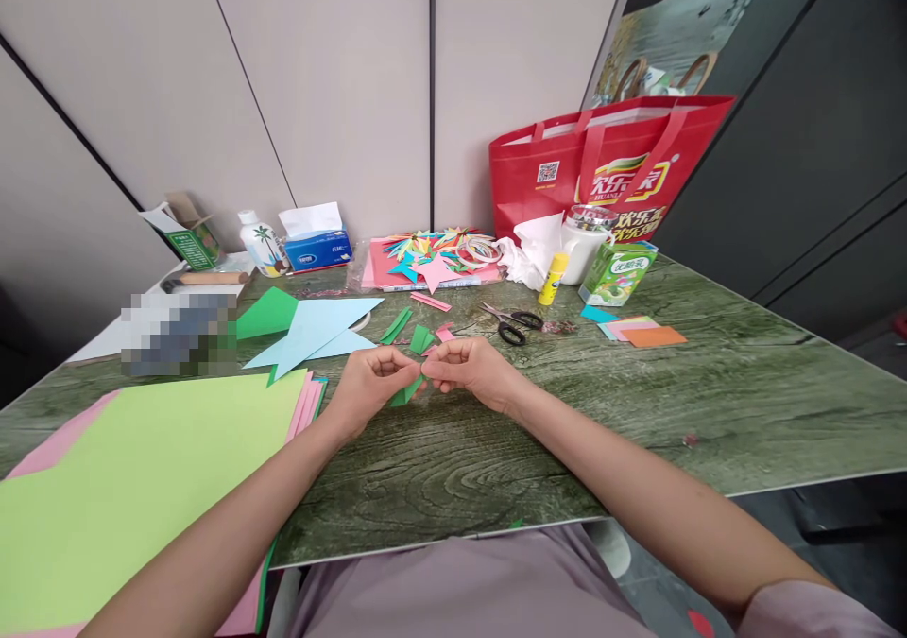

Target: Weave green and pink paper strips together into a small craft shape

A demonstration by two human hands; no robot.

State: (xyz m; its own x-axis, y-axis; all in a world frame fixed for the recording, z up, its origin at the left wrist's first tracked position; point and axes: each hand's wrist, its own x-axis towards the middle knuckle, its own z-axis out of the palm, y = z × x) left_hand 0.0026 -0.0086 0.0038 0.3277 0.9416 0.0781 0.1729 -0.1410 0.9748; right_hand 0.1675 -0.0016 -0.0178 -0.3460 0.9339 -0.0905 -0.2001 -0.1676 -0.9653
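Both hands meet over the middle of the table, fingertips pinched close together. A small folded piece of green paper sticks out below the fingers of my left hand. My right hand pinches at the same paper's upper edge, where the fingers hide most of it. Just beyond the hands lie a green paper scrap, folded green strips and pink paper pieces. Scissors with black handles rest on the table beyond my right hand.
A stack of coloured paper covers the left side, with light blue paper shapes behind it. Farther back stand a tissue box, a bottle, a yellow glue stick, a green carton and a red bag.
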